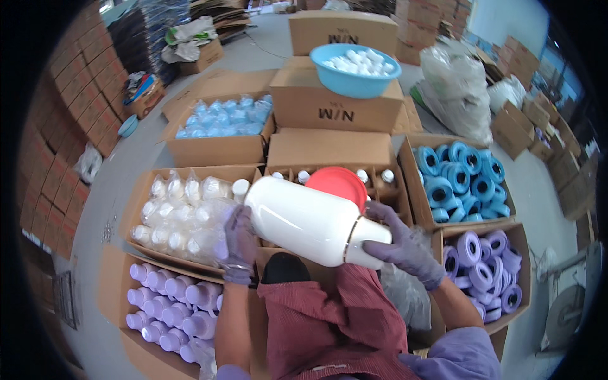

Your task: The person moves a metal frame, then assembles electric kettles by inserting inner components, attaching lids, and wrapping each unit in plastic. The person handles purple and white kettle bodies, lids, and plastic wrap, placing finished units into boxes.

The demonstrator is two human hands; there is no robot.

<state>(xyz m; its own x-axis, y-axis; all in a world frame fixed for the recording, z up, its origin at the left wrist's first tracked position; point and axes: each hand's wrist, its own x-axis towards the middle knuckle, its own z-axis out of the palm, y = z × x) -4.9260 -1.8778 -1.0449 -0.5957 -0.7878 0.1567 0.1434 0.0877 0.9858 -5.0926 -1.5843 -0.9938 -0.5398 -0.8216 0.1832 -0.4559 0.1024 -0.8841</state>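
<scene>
A large glossy white bottle (304, 218) lies tilted across the space in front of me, its wide base to the left and its narrower neck end to the right. My left hand (239, 244), in a thin purple glove, presses against the base end, its fingers partly blurred and hidden. My right hand (405, 244), gloved too, is closed round the narrow end. Behind the bottle shows a red round lid or disc (339, 185), partly covered. Below it stands a divided carton (386, 206) with white-capped bottles in its cells.
At left are cartons of plastic-wrapped white bottles (183, 209), lilac bottles (171, 310) and light-blue wrapped pieces (225, 117). At right sit cartons of blue rings (465, 180) and purple rings (484, 272). A blue basin (354, 85) of white caps rests on a box (332, 111).
</scene>
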